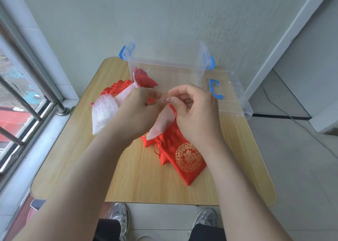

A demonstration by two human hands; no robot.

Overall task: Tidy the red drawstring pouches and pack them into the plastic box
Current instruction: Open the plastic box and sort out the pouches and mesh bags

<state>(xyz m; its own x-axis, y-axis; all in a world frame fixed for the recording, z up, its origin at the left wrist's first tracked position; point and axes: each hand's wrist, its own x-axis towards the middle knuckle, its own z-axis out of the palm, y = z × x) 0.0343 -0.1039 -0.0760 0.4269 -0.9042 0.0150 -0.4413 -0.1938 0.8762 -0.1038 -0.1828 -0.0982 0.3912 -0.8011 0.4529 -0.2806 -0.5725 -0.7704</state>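
Pinching: the left hand (139,110) and the right hand (193,112) meet fingertip to fingertip above the middle of the table (146,182), fingers curled, each nipping a bit of a thin red drawstring (172,108).
Drawstring: it runs down from the right hand's fingers toward the red cloth below; which pouch it belongs to cannot be told.
Pale piece (161,123): a translucent, pinkish-white pointed shape hangs below the fingertips, in front of the red pouches; what it is cannot be told.
Front pouch (188,158): red satin with a round gold pattern, lying flat on the table under the right wrist, its neck toward the hands.
Stacked pouches (148,140): more red cloth lies under and beside the front pouch, partly hidden by the left wrist.
Packed pouch (144,78): one red pouch sits inside the plastic box, at its left end.
Plastic box (164,65): clear, open, with blue clasps, at the far edge of the table against the wall.
Lid (234,97): clear with a blue handle, lying just right of the box and overhanging the table's edge.
Mesh bags (105,110): white netting heaped left of the hands, over further red pouches (117,87).
Window (27,94): barred, along the left side.
Shoes (118,217): silver trainers, below the table's near edge.
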